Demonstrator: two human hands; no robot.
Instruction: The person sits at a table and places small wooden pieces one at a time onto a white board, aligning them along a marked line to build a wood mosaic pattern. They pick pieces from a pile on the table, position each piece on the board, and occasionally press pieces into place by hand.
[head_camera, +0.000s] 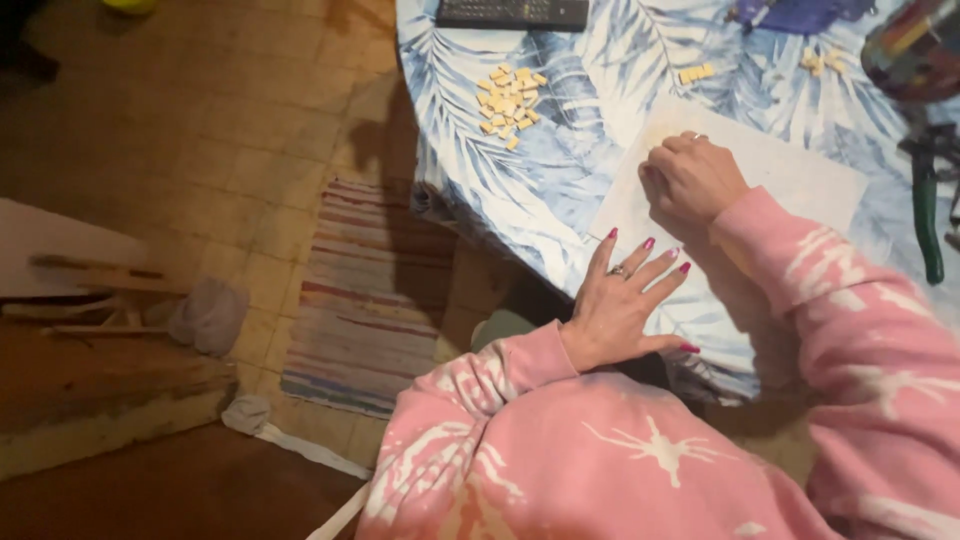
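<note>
keyboard: a dark keyboard (512, 13) lies at the far edge of the surface
tile heap: a loose pile of small yellow tiles (508, 103) just below the keyboard
tile clusters: a short row of yellow tiles (696, 73) and a few more (822, 62) farther right
cloth: a blue and white leaf-print tablecloth (520, 190) covers the round surface
pliers: green-handled pliers (928, 215) at the right edge
rug: a striped rag rug (360, 300) on the tiled floor (200, 120)
planks: wooden boards (100, 290) at left, a crumpled grey bag (208, 315) beside them
</note>
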